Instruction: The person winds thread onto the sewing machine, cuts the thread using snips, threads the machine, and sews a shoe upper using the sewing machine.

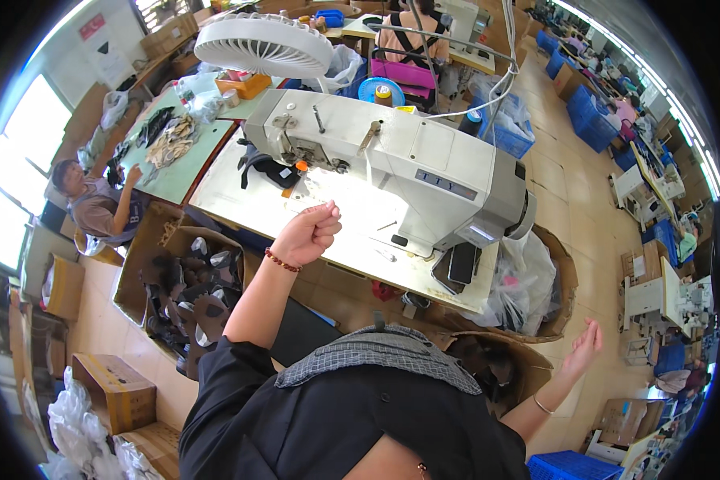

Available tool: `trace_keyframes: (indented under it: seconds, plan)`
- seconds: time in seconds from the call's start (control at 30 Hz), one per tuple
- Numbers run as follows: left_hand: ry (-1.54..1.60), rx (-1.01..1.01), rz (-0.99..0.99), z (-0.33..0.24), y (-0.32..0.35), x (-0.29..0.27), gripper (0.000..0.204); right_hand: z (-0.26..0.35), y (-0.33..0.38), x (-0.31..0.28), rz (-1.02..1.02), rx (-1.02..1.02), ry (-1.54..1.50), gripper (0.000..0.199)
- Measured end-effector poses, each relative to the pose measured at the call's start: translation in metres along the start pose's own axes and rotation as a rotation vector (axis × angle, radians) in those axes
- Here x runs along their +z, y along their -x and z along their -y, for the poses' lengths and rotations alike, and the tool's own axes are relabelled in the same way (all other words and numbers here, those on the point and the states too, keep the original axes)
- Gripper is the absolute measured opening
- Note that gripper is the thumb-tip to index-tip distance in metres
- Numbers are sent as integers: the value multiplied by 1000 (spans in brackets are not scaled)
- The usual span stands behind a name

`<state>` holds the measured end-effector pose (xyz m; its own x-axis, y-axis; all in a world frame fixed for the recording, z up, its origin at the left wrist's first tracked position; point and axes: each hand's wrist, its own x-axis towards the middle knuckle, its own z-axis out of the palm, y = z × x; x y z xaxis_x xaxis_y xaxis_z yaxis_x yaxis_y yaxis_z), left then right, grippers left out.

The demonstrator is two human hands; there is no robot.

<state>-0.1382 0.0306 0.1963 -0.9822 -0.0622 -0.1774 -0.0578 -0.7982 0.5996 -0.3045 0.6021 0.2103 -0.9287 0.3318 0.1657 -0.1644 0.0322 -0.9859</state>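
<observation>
My left hand (310, 234), with a beaded bracelet (283, 261) at its wrist, is raised above the front edge of the white sewing table (352, 256). Its fingers are curled in and nothing shows in them. Off to the right, over the floor and away from the table, my right hand (584, 350) is held up, its fingers drawn together, also with nothing visible in it. A large white sewing machine (432, 164) stands on the table. Beside its needle area lies a black fabric piece (266, 168). A phone (462, 262) rests at the table's right end.
Cardboard boxes of dark cut pieces (196, 292) stand below the table. A bag of clear plastic (524, 280) fills another box at right. Behind the machine is a white fan (264, 44). A co-worker (104, 200) sits at the green table (188, 164); another person (408, 36) sits beyond.
</observation>
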Motion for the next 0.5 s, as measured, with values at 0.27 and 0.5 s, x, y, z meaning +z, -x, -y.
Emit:
trace_keyframes:
  seconds: [0.27,0.5]
  plan:
    - [289,-103,12,27,15,41,20,7,51,60,458,-398,1362,47]
    - [443,-144,-105,63,21,50,20,55,136,184,993,-569,406,16]
